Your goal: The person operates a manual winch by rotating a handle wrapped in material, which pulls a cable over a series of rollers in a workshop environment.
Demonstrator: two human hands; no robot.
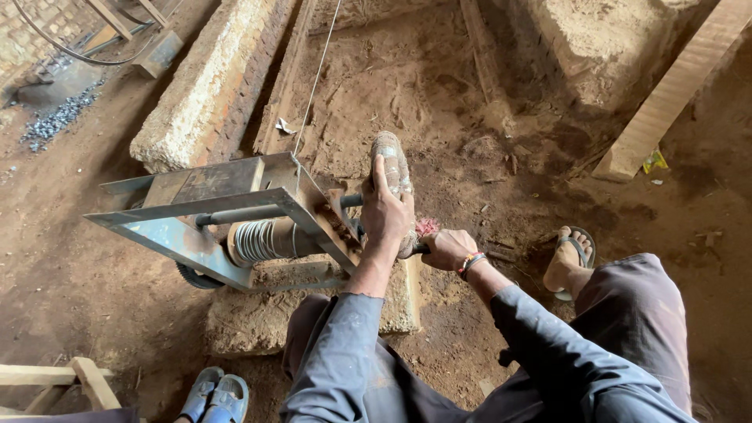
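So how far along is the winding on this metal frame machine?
Done: several turns of wire already sit on the spool in the metal frame. In hand: the left hand presses a dusty bottle, and the right hand grips the crank handle. Left: taut wire leads in from above; remaining length unseen.

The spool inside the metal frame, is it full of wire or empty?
Partly wound. The spool shows shiny coils of wire around its middle, inside the metal frame. How much more it could hold, I cannot tell.
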